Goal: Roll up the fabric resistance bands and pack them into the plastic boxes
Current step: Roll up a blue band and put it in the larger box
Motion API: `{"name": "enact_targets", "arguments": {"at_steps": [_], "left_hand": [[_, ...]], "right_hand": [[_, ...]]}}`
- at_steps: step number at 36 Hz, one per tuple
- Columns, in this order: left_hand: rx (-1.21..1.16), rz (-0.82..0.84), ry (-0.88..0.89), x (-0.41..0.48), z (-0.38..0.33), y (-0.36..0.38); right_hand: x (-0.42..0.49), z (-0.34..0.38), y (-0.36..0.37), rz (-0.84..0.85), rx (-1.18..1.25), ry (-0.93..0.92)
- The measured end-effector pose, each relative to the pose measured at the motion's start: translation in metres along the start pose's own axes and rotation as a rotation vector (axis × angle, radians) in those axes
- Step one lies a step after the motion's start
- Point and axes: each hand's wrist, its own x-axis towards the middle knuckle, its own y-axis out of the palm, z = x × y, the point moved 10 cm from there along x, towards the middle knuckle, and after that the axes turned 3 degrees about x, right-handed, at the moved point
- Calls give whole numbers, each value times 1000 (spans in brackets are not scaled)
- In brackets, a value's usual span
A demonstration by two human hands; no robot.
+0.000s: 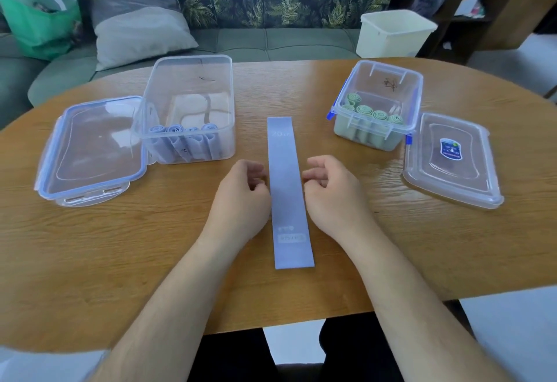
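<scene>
A blue fabric band [286,191] lies flat and unrolled on the wooden table [391,246], running away from me. My left hand [241,197] rests at its left edge and my right hand [331,191] at its right edge, fingers curled, tips near or touching the band's sides. Neither hand grips it. The clear box [188,110] at the left holds several rolled blue bands standing on end. At the right, a smaller clear box [376,107] with blue clips holds several rolled green bands.
One clear lid [93,149] lies left of the blue-band box, and another lid [449,158] with a sticker lies right of the green-band box. Beyond the table are a green sofa with pillows, a white bin [394,33] and a green bag [39,16].
</scene>
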Motion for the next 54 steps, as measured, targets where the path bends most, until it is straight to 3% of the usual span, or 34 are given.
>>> {"name": "enact_targets", "arguments": {"at_steps": [7, 15, 41, 54], "left_hand": [[-150, 25, -69, -26, 8, 9], [-161, 18, -73, -31, 14, 4], [-169, 44, -141, -36, 13, 0], [-128, 51, -169, -45, 23, -9]], "right_hand": [[-23, -10, 11, -12, 234, 71], [-22, -9, 14, 49, 278, 94], [-26, -7, 0, 98, 173, 132], [-31, -8, 3, 142, -10, 166]]}}
